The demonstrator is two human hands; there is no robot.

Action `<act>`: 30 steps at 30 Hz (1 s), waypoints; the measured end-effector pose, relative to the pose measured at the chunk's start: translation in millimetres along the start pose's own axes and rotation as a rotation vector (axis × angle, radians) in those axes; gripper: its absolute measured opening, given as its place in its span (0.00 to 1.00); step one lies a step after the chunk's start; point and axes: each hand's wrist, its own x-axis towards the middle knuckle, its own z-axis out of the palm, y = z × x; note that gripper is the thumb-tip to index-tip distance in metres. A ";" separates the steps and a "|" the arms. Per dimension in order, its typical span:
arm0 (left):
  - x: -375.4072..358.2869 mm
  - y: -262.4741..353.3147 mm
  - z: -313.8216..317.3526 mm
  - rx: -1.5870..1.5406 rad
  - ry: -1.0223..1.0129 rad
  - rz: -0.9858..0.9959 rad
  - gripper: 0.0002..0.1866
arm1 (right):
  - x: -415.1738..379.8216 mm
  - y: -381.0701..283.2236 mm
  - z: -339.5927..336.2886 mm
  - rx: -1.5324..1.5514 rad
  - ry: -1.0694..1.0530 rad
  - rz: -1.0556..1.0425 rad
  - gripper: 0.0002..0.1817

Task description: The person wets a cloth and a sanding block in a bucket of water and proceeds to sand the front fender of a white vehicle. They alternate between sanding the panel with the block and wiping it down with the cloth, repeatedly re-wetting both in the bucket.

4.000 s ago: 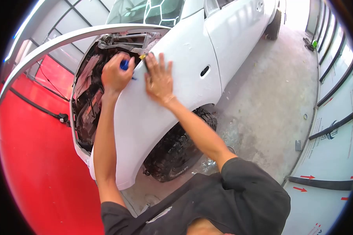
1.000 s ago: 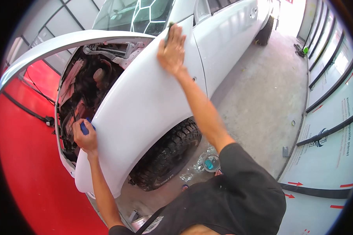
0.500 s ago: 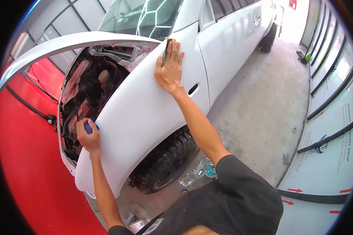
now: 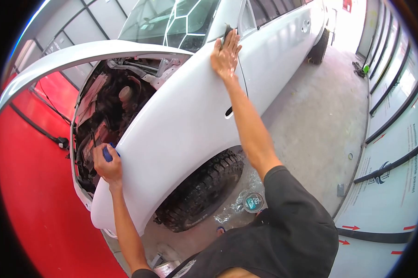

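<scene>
My left hand [image 4: 108, 163] is closed round a blue object [image 4: 110, 152] at the front edge of the white fender [image 4: 176, 120], beside the open engine bay [image 4: 121, 99]. Farther back, my right hand [image 4: 225, 56] lies with extended fingers on a dark, thin pad [image 4: 227, 31], pressed to the car body near the base of the windshield pillar. Most of the pad is hidden under the fingers. A dark oval slot [image 4: 229, 111] shows in the fender beside my right forearm.
The raised hood [image 4: 93, 48] arches over the engine bay. Below the fender is the black tyre [image 4: 202, 190]. A round container [image 4: 253, 202] with something teal stands on the floor by my body. Panelled walls [image 4: 389, 185] run along the right.
My right hand has slid back and to the right with the dark pad, from the fender's upper edge towards the windshield pillar. My left hand still holds the blue object. The view has shifted slightly.
</scene>
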 end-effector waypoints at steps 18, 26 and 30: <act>-2.4 -1.1 1.7 0.009 -0.032 -0.013 0.07 | -93.5 17.2 3.9 -0.007 0.053 -0.176 0.41; -3.3 -2.3 1.9 -0.004 -0.019 0.028 0.06 | -145.3 8.7 -1.1 -0.010 -0.004 -0.108 0.42; -2.1 -0.5 1.5 0.012 -0.031 -0.008 0.06 | -41.8 21.6 4.8 -0.006 0.061 -0.065 0.40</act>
